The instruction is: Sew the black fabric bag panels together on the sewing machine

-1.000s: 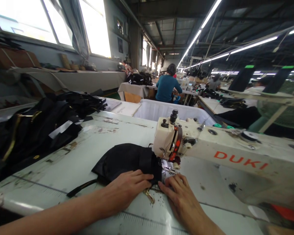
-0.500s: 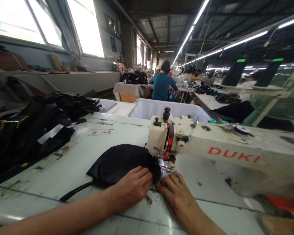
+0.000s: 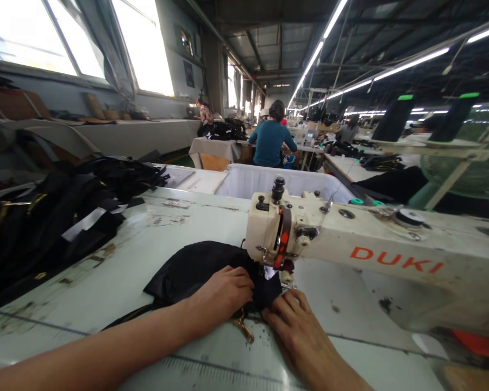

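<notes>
A black fabric piece (image 3: 195, 266) lies on the pale sewing table (image 3: 126, 260), its right end under the head of a white DUKI sewing machine (image 3: 350, 244). My left hand (image 3: 222, 296) rests on the fabric with fingers curled, pressing it down beside the needle. My right hand (image 3: 291, 320) lies flat just right of it, fingertips on the fabric edge below the presser foot. A brass zipper pull (image 3: 244, 328) pokes out between the two hands. A black strap (image 3: 126, 317) trails from the fabric toward the table's front edge.
A heap of black fabric pieces with gold trim (image 3: 52, 217) covers the table's left side. A white plastic bin (image 3: 281, 182) stands behind the machine. A person in a teal top (image 3: 271, 141) sits at a farther table. A green fan (image 3: 468, 174) is at right.
The fabric has shifted right under the needle and now covers the plate that showed before. My left hand moved forward on it; the zipper pull sits lower between my hands.
</notes>
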`<act>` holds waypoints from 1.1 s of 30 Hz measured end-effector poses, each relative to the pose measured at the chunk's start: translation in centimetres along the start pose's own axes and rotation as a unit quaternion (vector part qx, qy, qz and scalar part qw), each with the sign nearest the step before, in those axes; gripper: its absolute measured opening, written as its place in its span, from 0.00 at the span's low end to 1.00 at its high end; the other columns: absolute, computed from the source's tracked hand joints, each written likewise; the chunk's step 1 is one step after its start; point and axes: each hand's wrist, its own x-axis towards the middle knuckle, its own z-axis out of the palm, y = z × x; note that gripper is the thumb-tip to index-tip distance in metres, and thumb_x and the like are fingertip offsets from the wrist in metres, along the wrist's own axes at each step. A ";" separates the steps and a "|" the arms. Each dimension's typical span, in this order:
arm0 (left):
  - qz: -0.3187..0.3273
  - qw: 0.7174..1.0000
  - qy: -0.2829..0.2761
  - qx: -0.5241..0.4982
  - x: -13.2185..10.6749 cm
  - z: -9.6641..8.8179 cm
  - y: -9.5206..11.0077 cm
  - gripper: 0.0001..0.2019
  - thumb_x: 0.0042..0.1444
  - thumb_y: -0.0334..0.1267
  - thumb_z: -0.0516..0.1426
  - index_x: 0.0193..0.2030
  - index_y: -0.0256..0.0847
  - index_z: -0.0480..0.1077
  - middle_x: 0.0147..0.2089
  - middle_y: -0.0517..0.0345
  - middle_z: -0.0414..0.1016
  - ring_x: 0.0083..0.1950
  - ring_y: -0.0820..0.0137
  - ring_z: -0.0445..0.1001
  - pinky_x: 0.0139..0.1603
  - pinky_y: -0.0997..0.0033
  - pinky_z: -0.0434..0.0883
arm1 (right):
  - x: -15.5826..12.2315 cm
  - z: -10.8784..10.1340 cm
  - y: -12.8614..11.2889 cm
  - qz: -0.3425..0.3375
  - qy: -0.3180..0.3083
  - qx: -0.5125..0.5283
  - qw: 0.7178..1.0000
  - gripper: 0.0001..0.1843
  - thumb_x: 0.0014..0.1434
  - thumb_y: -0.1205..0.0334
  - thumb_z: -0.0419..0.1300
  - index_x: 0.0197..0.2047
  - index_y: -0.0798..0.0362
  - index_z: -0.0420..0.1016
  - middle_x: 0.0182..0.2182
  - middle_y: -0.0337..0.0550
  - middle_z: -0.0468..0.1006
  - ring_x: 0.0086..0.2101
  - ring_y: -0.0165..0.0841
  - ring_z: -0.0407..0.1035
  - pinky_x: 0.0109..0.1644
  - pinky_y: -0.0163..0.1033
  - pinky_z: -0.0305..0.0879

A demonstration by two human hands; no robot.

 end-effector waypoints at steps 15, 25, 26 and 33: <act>-0.025 0.998 -0.042 0.046 0.2 -0.1 0.4 0.07 0.64 0.27 0.53 0.45 0.36 0.71 0.48 0.50 0.74 0.48 0.61 0.71 0.51 0.62 0.70 | 0.3 -0.1 0.0 -0.029 0.025 -0.014 0.999 0.20 0.61 0.74 0.56 0.55 0.52 0.70 0.41 0.44 0.73 0.43 0.40 0.63 0.54 0.48 0.52; -0.081 0.993 -0.004 -0.083 -1.3 -0.9 2.0 0.11 0.66 0.28 0.51 0.45 0.38 0.74 0.60 0.49 0.69 0.56 0.65 0.72 0.55 0.69 0.72 | 0.2 0.1 0.1 -0.030 0.014 -0.034 0.999 0.17 0.61 0.74 0.52 0.52 0.56 0.71 0.39 0.45 0.73 0.42 0.40 0.62 0.54 0.49 0.52; -0.081 0.992 0.014 -0.094 -1.1 -0.8 1.7 0.11 0.66 0.29 0.51 0.42 0.39 0.76 0.56 0.51 0.72 0.55 0.67 0.72 0.54 0.71 0.71 | 0.2 0.1 0.0 -0.029 0.013 -0.036 0.999 0.17 0.61 0.74 0.52 0.52 0.56 0.71 0.39 0.45 0.73 0.42 0.40 0.63 0.54 0.49 0.52; -0.092 0.992 0.017 -0.083 0.6 -0.8 0.7 0.04 0.56 0.37 0.64 0.34 0.39 0.78 0.39 0.57 0.76 0.44 0.66 0.71 0.46 0.71 0.69 | -0.5 1.3 0.9 -0.064 0.078 -0.065 0.993 0.20 0.68 0.69 0.42 0.51 0.52 0.74 0.38 0.44 0.75 0.41 0.39 0.65 0.54 0.48 0.51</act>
